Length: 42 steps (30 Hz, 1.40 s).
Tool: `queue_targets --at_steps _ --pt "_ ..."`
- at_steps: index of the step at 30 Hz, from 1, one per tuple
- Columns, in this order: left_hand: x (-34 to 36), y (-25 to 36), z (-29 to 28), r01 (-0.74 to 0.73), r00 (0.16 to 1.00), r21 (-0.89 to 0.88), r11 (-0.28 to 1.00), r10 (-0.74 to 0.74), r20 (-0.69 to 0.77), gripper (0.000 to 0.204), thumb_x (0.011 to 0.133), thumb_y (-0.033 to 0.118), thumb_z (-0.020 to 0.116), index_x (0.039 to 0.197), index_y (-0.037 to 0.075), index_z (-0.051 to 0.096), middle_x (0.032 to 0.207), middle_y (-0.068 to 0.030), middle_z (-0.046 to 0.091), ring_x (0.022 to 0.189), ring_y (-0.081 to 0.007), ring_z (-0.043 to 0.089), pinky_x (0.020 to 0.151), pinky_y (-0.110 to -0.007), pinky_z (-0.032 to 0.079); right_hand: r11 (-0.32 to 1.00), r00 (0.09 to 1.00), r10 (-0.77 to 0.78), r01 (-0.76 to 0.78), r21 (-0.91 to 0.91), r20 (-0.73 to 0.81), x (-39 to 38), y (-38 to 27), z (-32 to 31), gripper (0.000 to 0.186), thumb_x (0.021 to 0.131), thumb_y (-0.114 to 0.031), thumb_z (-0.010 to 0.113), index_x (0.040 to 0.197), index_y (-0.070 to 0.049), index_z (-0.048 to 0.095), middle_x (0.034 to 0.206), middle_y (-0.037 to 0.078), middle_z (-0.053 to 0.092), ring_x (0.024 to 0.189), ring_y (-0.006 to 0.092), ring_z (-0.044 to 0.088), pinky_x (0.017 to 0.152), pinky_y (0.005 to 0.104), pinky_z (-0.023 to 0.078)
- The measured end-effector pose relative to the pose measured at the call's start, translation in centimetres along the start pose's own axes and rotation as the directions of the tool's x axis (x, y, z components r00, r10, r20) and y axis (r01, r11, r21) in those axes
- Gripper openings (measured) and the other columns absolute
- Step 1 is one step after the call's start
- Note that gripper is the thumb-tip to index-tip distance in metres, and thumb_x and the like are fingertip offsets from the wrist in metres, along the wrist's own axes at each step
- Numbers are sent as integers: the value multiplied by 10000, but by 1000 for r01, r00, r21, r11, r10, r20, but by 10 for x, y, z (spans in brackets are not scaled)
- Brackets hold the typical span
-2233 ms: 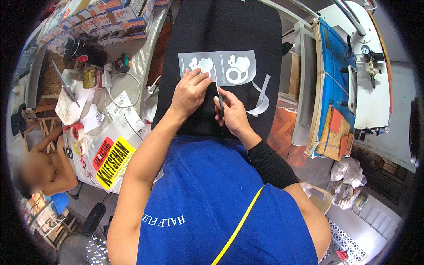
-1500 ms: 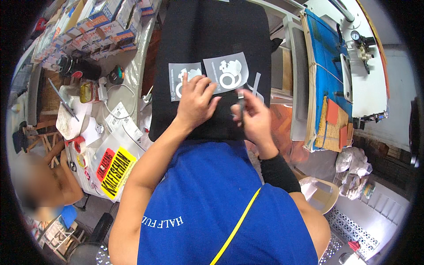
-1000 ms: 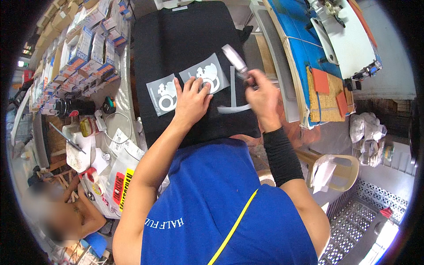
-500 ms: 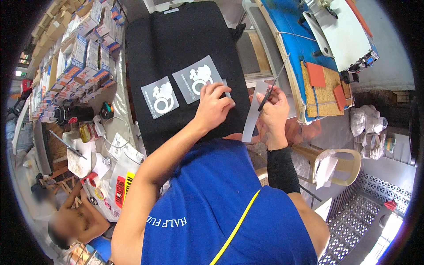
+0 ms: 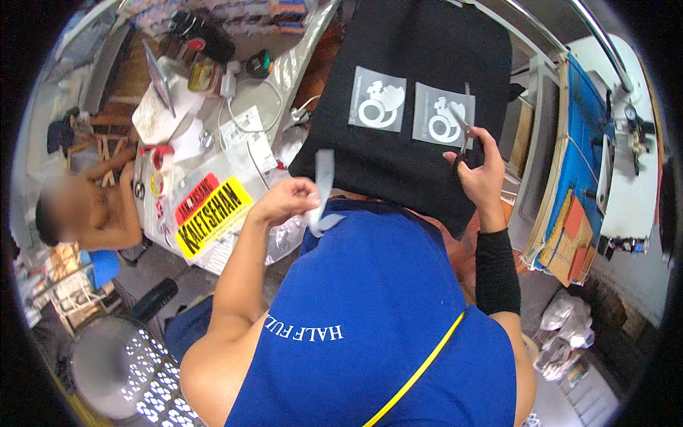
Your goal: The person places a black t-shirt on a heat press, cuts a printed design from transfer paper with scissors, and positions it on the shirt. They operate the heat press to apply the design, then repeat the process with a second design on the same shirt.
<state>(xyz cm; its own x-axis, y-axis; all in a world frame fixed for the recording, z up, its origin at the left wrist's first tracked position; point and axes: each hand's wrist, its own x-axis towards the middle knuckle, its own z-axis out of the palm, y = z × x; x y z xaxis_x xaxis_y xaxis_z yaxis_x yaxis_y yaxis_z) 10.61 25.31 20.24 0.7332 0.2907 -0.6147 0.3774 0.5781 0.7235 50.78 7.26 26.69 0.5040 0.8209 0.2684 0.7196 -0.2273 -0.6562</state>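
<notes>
Sleeveless blue, one black arm cover

The person wears a sleeveless top [image 5: 377, 277] in strong royal blue, its cloth plain and matte, lightly creased across the front. White capital letters [image 5: 302, 331] with serifs form a short line on its left side. A thin bright yellow band [image 5: 416, 370] slants across the right half; whether it is a cord or sewn trim cannot be told. A black fabric sleeve [image 5: 498, 274], close-fitting and finely wrinkled, covers the right forearm from near the wrist. The left arm [image 5: 238, 281] is bare, as are the left hand [image 5: 287, 201] and right hand [image 5: 481, 171].
</notes>
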Motion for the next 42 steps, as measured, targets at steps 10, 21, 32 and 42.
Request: queue_targets --at_steps 10,21,32,42 --pt "69 -272 -105 -454 534 -695 557 -454 -713 257 984 80 626 1217 -3 558 1124 -149 640 882 -246 652 737 -341 562 901 869 -123 300 -314 479 -5 2 -7 800 693 -301 910 1390 -119 564 1298 120 653 1276 328 599 1184 695 240" --pt "173 -303 -143 541 729 399 741 -176 -662 910 898 449 710 1556 -14 284 1409 -307 591 1325 -434 577 1127 -447 454 927 937 -235 296 -229 259 -88 21 -50 528 705 13 760 1220 -79 693 948 110 718 912 266 740 1012 452 550" --pt "166 -205 -111 138 980 985 101 -160 -120 707 955 396 637 1523 12 466 1554 -287 466 1451 -438 442 1223 -446 352 709 668 680 -704 40 -302 -288 74 -35 370 804 -43 705 1169 -102 716 1079 169 752 967 315 759 872 396 590" --pt "144 -122 -94 154 945 979 -132 -270 -185 608 1075 446 434 1547 65 472 1644 -231 366 1540 -417 293 1286 -469 180 313 304 950 -932 183 -74 -199 245 111 384 848 -332 766 1153 -100 755 1069 212 754 1045 367 734 916 428 568"
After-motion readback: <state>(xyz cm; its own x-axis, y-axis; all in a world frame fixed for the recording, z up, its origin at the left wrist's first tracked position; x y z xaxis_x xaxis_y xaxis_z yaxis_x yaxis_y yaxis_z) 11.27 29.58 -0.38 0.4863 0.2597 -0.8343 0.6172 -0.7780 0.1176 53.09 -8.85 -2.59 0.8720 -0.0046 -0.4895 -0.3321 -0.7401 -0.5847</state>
